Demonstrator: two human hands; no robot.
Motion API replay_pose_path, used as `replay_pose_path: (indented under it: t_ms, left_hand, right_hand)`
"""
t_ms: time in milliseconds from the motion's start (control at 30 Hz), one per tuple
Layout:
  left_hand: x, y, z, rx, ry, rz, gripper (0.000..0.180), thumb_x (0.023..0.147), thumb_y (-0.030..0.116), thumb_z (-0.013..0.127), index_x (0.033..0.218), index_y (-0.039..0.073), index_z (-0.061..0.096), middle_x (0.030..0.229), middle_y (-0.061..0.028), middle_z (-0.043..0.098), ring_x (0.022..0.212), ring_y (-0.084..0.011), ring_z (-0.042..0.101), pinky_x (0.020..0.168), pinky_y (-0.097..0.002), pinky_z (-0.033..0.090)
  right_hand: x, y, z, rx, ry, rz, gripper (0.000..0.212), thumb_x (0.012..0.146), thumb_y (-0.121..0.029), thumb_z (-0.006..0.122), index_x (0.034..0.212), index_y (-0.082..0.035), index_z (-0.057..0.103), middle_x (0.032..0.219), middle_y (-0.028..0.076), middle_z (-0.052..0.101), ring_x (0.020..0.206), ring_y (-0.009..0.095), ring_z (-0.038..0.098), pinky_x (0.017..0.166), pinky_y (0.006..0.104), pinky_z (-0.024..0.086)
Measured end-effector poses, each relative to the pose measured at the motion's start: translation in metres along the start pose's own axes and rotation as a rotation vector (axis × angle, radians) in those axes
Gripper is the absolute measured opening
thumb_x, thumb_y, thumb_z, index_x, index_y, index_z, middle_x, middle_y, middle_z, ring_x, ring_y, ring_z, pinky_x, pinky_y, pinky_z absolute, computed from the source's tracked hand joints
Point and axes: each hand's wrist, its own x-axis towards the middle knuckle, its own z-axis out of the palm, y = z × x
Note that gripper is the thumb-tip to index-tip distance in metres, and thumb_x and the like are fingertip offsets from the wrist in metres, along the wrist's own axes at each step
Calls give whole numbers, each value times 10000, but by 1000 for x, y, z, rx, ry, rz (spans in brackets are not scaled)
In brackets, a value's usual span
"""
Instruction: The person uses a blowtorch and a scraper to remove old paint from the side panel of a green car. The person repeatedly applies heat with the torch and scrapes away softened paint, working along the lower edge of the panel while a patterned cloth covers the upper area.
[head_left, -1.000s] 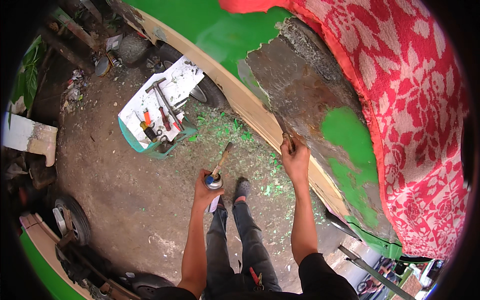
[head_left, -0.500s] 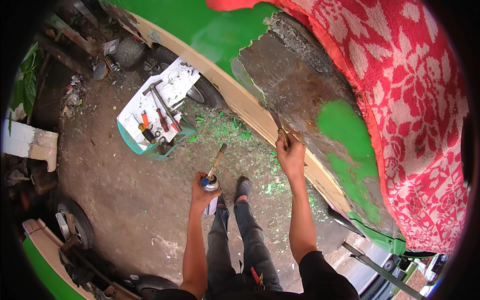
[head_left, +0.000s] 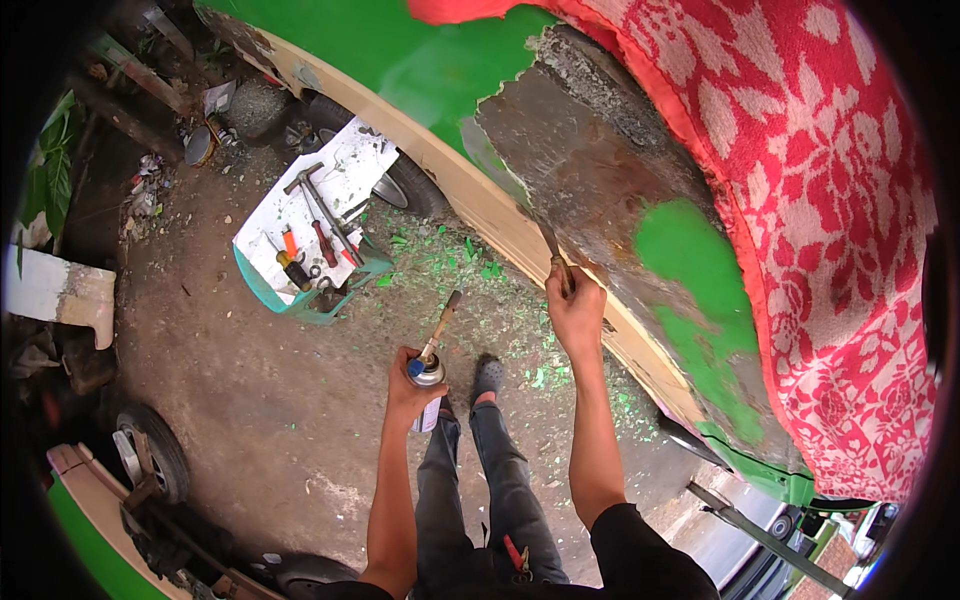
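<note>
My left hand (head_left: 404, 392) is wrapped round a gas blowtorch (head_left: 428, 374) with a blue knob. The torch's nozzle points up and away, and I can make out no flame. My right hand (head_left: 576, 315) grips a scraper (head_left: 551, 241) by its handle. Its thin blade reaches the lower edge of a car body panel (head_left: 590, 140), where the paint is stripped to bare brownish metal. Green paint (head_left: 690, 250) still covers patches of that panel. Farther along, smooth green paint (head_left: 400, 50) runs up to a jagged peeled edge.
A red and pink floral blanket (head_left: 800, 200) drapes over the car. By the wheel (head_left: 410, 185), a teal stool (head_left: 262, 285) bears a white sheet with a hammer (head_left: 310, 190) and screwdrivers (head_left: 292, 268). Green paint flakes (head_left: 450, 255) litter the ground. A loose wheel (head_left: 155, 455) stands at left.
The torch has shifted slightly to the right, its nozzle leaning more that way. My right hand and the scraper have slid a little to the left along the panel's edge.
</note>
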Motion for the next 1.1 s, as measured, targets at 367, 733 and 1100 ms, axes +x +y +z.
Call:
replay_pose_path:
  t_ms: [367, 733, 1100]
  left_hand:
    - [7, 8, -2, -11, 11, -30, 550, 541, -10, 798, 966, 64, 457, 854, -27, 549, 778, -118, 546, 714, -266, 468]
    - [8, 10, -2, -5, 1, -25, 563, 538, -13, 798, 980, 66, 457, 865, -27, 558, 789, -109, 554, 703, -268, 479]
    - [15, 16, 0, 28, -15, -51, 575, 549, -27, 799, 997, 68, 451, 897, -21, 556, 814, -106, 554, 731, -268, 479]
  right_hand:
    - [2, -5, 4, -86, 6, -36, 219, 864, -157, 635, 849, 61, 654, 600, 229, 571, 497, 355, 567, 524, 416, 446]
    - [-1, -15, 1, -91, 46, 96, 336, 909, -220, 623, 764, 83, 613, 523, 184, 475, 440, 193, 391, 468, 368, 365]
    - [-2, -11, -1, -47, -9, -48, 215, 868, -142, 616, 844, 72, 633, 635, 243, 589, 576, 405, 595, 587, 420, 474]
